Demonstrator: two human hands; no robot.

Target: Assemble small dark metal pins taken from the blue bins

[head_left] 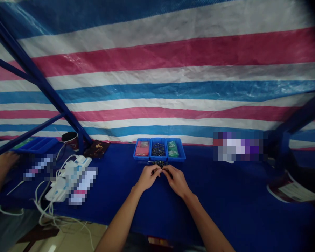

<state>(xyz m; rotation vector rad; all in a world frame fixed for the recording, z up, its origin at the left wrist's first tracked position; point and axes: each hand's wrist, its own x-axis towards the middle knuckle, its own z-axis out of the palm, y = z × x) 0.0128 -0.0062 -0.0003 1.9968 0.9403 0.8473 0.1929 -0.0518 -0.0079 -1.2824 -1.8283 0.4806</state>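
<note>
My left hand (148, 176) and my right hand (175, 178) meet fingertip to fingertip just above the blue table (212, 199). Both are closed in a pinch, and whatever sits between the fingertips is too small to make out. Directly beyond the fingers lies a small loose pile of thin dark pieces (159, 163), perhaps screws. Behind it stands a blue three-part tray (150, 159). Its left compartment has a pink card or bag (141, 149), the middle one similar thin dark pieces (158, 149), the right one small pale pieces on green (173, 148).
On the left are white power strips (68, 178) with tangled cables, a dark brown packet (96, 149), a cup (70, 140) and another blue tray (38, 145). Another person's hand (5, 161) rests at far left. A dark red tub (291, 187) stands right. Striped sheeting (173, 80) hangs behind.
</note>
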